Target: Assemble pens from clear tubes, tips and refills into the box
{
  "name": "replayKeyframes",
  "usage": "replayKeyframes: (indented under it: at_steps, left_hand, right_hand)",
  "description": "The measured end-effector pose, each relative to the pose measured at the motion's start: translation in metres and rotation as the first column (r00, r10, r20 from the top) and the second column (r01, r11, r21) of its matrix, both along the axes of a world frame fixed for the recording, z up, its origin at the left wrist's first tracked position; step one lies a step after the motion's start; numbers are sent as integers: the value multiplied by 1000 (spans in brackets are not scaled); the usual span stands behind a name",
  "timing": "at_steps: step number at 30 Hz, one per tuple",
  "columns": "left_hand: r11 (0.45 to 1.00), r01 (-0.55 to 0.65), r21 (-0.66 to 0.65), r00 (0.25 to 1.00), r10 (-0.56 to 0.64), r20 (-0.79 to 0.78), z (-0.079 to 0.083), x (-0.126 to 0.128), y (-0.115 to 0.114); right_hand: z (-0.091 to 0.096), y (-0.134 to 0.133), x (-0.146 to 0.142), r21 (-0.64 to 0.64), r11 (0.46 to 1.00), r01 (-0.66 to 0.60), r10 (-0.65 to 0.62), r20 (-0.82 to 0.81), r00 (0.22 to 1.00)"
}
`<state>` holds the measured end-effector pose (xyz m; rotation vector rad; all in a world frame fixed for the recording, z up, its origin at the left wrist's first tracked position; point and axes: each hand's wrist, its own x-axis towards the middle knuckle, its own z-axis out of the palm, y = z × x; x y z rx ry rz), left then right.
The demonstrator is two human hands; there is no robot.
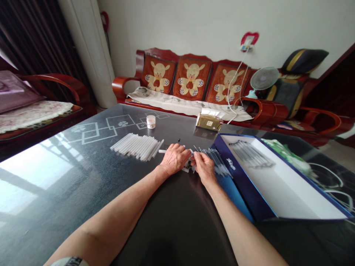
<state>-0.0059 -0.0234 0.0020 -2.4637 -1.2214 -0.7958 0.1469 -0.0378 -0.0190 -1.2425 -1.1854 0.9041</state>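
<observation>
Left hand (174, 159) half-closed on white plastic tube (162, 151), right hand (204, 168) pinching thin clear rods (212, 157); careless nudge from me could scatter rods beside navy-rimmed box (238, 162).

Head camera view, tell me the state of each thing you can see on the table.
left hand: palm down, fingers curled near a white tube
right hand: fingers bent over thin dark-tipped tubes, grip unclear
white plastic tubes: loose, side by side in a row
small jar: upright, lid on
tan packet: lying flat
blue box: open, white inside, holding a row of thin tubes
</observation>
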Motion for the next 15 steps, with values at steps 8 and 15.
replayKeyframes:
  at_steps: [8, 15]
  left_hand:
    - [1000, -6, 27, 1000, 5, 12, 1, 0, 0]
    - [1000, 4, 22, 1000, -4, 8, -1, -1, 1]
  right_hand:
    - [5, -2, -1, 25, 1000, 12, -11, -37, 999]
    - [3, -3, -1, 62, 998, 13, -19, 87, 996]
